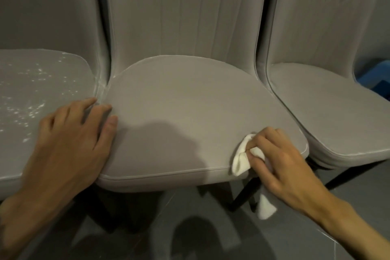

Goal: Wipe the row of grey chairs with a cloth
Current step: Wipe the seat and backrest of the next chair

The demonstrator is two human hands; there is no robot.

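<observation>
Three grey chairs stand side by side in a tight row, their seats nearly touching, and the person is bent over the middle chair (pixel 179 101). The left hand (pixel 71 133) lies flat with its fingers straight and spread, palm on the front corner of the left chair (pixel 31 91) and fingertips reaching across the seam onto the middle seat; its grip is wide and it holds nothing. The right hand (pixel 280 160) is at the front right corner of the middle seat, its grip closed around a white cloth (pixel 240 162), fingers curled over the bunched fabric and pressing it against the upholstery. One end of the cloth pokes out to the left of the fingers on the seat's front edge, and the other end hangs down below the hand, past the seat's rim. The left chair's seat is scattered with pale specks (pixel 31 95), while the middle seat looks even and matte, with a shadow over its front half. The right chair (pixel 327 112) sits just beside the working hand, untouched. Thin black legs (pixel 242 194) show under the middle seat against the dark grey floor (pixel 147 228), and something blue (pixel 375 76) peeks out behind the right chair
</observation>
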